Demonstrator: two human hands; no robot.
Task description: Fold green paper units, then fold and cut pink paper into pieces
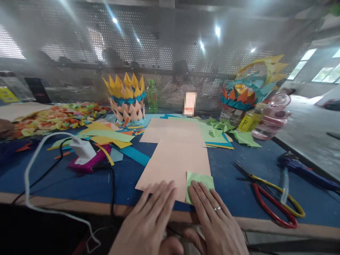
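Pale orange paper sheets (180, 157) lie flat on the blue table, reaching to its front edge. A small light green paper square (203, 178) rests on their lower right corner. My left hand (151, 212) is laid palm down on the front edge of the orange paper, fingers stretched out. On the green square lie the fingers of my right hand (212, 216), also flat and extended, with a ring on one finger. Neither hand grips anything; both thumbs hang below the table edge.
Scissors (271, 198) and a blue-handled tool (305, 171) lie right. A power strip (90, 159) with cables, paper scraps (63, 118) and a paper crown (127, 99) stand left; bottles (249, 118) and folded green pieces (221, 125) sit back right.
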